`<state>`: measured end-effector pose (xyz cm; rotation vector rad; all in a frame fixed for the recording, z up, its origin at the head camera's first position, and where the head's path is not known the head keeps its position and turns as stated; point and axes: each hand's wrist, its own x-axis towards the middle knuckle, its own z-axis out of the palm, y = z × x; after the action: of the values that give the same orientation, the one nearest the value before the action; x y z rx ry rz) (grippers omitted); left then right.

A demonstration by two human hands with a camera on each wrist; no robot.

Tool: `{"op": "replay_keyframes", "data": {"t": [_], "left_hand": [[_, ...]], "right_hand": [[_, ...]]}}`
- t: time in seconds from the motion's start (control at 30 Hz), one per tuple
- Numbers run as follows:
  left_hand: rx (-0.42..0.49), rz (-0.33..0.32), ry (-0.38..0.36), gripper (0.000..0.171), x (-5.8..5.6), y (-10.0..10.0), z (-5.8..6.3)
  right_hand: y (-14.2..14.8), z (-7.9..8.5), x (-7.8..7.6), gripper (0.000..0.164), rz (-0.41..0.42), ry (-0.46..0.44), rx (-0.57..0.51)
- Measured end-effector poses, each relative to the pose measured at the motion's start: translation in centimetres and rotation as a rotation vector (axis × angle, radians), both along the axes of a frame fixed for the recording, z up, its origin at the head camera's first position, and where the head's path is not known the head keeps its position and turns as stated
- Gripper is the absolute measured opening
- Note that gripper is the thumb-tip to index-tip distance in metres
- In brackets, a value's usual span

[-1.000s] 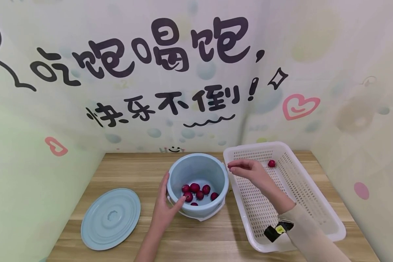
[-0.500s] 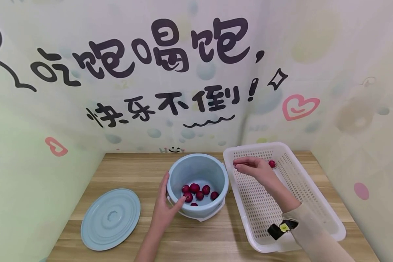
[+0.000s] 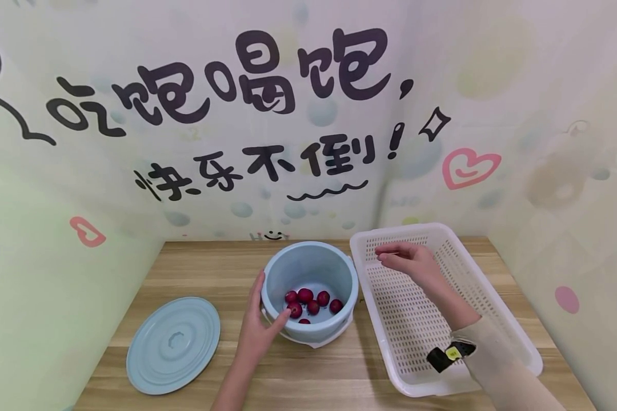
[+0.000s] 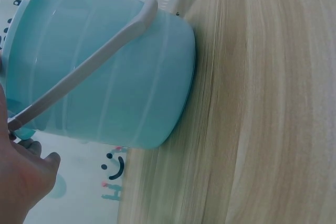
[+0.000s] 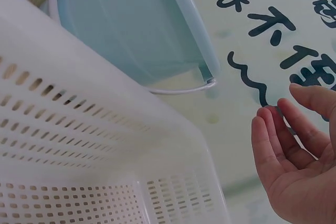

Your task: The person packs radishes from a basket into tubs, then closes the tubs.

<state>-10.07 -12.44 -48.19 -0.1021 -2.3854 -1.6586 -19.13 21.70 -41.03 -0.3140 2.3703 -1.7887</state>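
Note:
A light blue bucket (image 3: 311, 265) stands at the table's middle, holding several small round dark-red fruits (image 3: 305, 295); their exact kind is unclear. My left hand (image 3: 259, 322) grips its left side, thumb over the rim and fingers outside. Beside the grey handle (image 4: 84, 72), the left wrist view shows part of that hand (image 4: 29, 174). Above the back left of a white slotted basket (image 3: 411, 337) hovers my right hand (image 3: 411, 262), fingers loosely bent and thumb apart. Nothing lies between the right hand's (image 5: 302, 166) fingers in the right wrist view.
A round light blue lid (image 3: 175, 345) lies flat on the wooden table (image 3: 308, 377), left of the bucket. Behind the table rises a wall sheet (image 3: 211, 211) with black lettering. The basket's long side runs close along the bucket's right.
My right hand has drawn rightward from near the bucket's rim to over the basket. It now covers where a red fruit showed at the basket's back. The left hand stays put.

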Motion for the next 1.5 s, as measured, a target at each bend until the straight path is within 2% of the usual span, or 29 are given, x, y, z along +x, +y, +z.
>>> {"op": "replay_keyframes", "data": {"t": [0.27, 0.5, 0.73, 0.97, 1.27, 1.5], "left_hand": [[0.008, -0.004, 0.005, 0.091, 0.0, -0.1, -0.1], [0.008, 0.002, 0.009, 0.091, 0.0, -0.1, 0.0], [0.006, 0.000, 0.018, 0.091, 0.0, -0.1, 0.0], [0.001, -0.001, 0.012, 0.091, 0.0, -0.2, 0.0], [0.005, -0.004, 0.007, 0.091, 0.0, -0.3, -0.2], [-0.001, -0.003, -0.001, 0.091, 0.0, -0.2, -0.2]], "right_hand": [[0.9, 0.2, -0.2, 0.039, -0.017, 0.018, -0.014], [2.0, -0.3, -0.6, 0.041, -0.051, 0.018, -0.017], [3.2, -1.5, -1.2, 0.046, -0.128, -0.003, 0.018], [4.6, -3.4, -2.2, 0.051, -0.207, -0.026, -0.017], [5.8, -5.4, -3.6, 0.050, -0.397, -0.057, 0.080], [6.4, -7.2, -4.5, 0.048, -0.573, -0.132, 0.107]]}}
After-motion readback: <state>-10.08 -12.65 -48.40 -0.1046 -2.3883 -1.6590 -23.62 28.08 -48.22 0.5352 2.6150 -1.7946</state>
